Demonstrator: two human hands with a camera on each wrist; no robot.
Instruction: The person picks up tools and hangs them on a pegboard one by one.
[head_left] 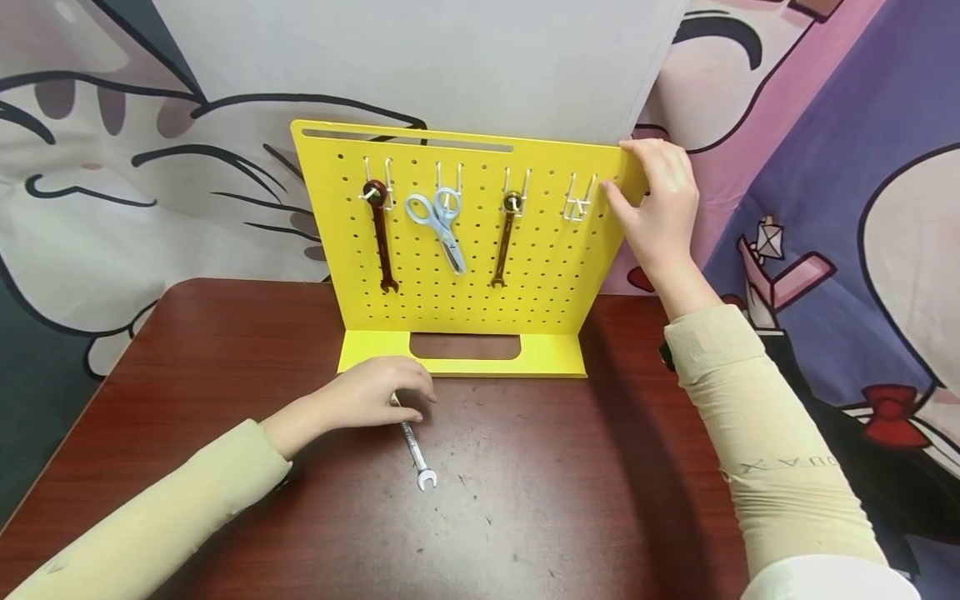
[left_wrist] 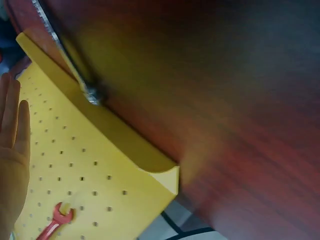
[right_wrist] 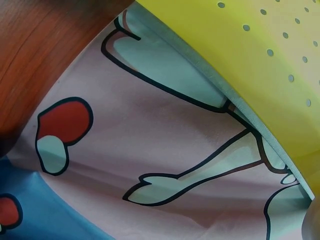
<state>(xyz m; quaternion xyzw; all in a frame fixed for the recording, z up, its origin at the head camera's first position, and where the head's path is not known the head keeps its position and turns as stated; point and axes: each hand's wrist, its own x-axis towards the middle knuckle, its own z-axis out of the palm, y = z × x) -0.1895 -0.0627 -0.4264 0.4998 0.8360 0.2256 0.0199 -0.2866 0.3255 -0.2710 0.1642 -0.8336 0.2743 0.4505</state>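
My left hand hovers over a silver wrench on the table in front of the board. Its fingers are loosely bent in the head view; the left wrist view shows straight fingers apart from the wrench. In the head view the hand covers the wrench's far end; its open-jawed end points toward me. My right hand grips the upper right corner of a yellow pegboard, thumb on the front face and fingers at the edge. In the right wrist view the board fills the upper right.
On the board's white hooks hang a dark red wrench, light blue scissors and a smaller dark wrench. Another white hook sits at right. A cartoon-printed cloth stands behind the reddish-brown table.
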